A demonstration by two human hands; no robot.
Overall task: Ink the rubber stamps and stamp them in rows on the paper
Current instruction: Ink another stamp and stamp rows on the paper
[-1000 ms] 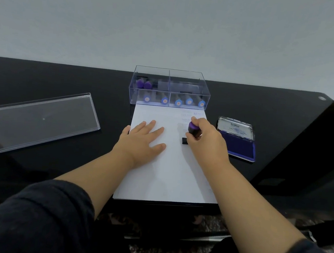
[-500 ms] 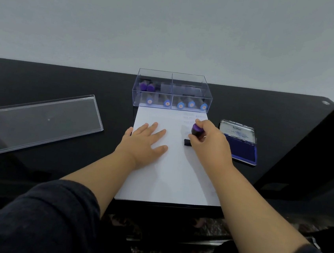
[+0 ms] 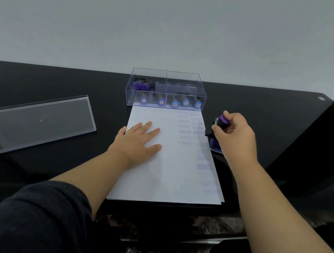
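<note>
The paper [image 3: 171, 159] bears faint blue stamped words, of which only "SAMPLE" reads clearly.

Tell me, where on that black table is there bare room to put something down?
The black table is bare behind the clear lid, and between the lid and the paper. The far right corner beyond the right hand is bare too. It is crowded where the stamp box meets the paper's top edge, and at the paper's right edge, where that hand holds a stamp.
</note>
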